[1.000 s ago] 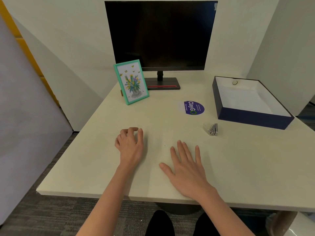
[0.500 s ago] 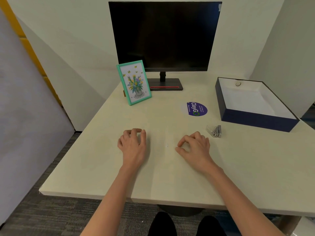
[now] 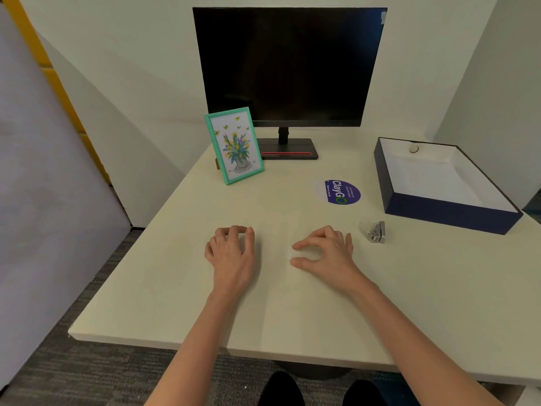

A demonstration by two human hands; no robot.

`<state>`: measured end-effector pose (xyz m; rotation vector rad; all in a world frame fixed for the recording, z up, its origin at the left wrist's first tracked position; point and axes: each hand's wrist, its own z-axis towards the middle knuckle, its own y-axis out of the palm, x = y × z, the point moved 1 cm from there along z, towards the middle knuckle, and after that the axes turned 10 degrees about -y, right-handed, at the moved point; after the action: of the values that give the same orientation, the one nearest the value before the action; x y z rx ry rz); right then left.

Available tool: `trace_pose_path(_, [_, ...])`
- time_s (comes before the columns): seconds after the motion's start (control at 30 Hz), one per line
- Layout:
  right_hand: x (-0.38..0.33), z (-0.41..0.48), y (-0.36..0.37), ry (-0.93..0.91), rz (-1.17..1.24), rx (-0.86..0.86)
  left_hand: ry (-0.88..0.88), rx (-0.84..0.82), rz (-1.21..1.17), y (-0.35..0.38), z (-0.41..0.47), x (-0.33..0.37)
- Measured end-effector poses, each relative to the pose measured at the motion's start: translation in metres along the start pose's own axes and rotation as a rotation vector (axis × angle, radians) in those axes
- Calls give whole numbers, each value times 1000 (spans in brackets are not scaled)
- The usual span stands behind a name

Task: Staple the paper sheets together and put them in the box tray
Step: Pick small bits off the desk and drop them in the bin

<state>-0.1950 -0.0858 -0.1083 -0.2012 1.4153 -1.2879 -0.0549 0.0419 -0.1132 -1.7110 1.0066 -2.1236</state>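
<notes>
A small clear-and-silver stapler (image 3: 374, 231) lies on the cream table (image 3: 439, 288), just right of my right hand (image 3: 325, 252). That hand rests on the table with its fingers bent and the thumb apart from them, holding nothing. My left hand (image 3: 232, 251) rests beside it, fingers curled under, also holding nothing. The navy box tray (image 3: 448, 213) stands at the right, white inside, with a small round thing at its far wall. I see no loose paper sheets on the table; whether sheets lie flat in the tray I cannot tell.
A black monitor (image 3: 288, 65) on its stand is at the back. A green picture frame (image 3: 234, 145) leans in front of it to the left. A purple round sticker (image 3: 341, 192) is on the table between monitor and stapler. Walls close in on both sides.
My right hand, flat on the table a second ago, has curled its fingers and drawn a little forward. The left hand has barely moved.
</notes>
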Motion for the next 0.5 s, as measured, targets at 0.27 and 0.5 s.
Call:
trace_pose_path(0.27, [-6, 13, 5, 16, 32, -21, -7, -1, -13, -1, 0, 1])
trace_pose_path(0.5, [-8, 21, 3, 31, 28, -78, -4, -8, 0, -1, -1, 1])
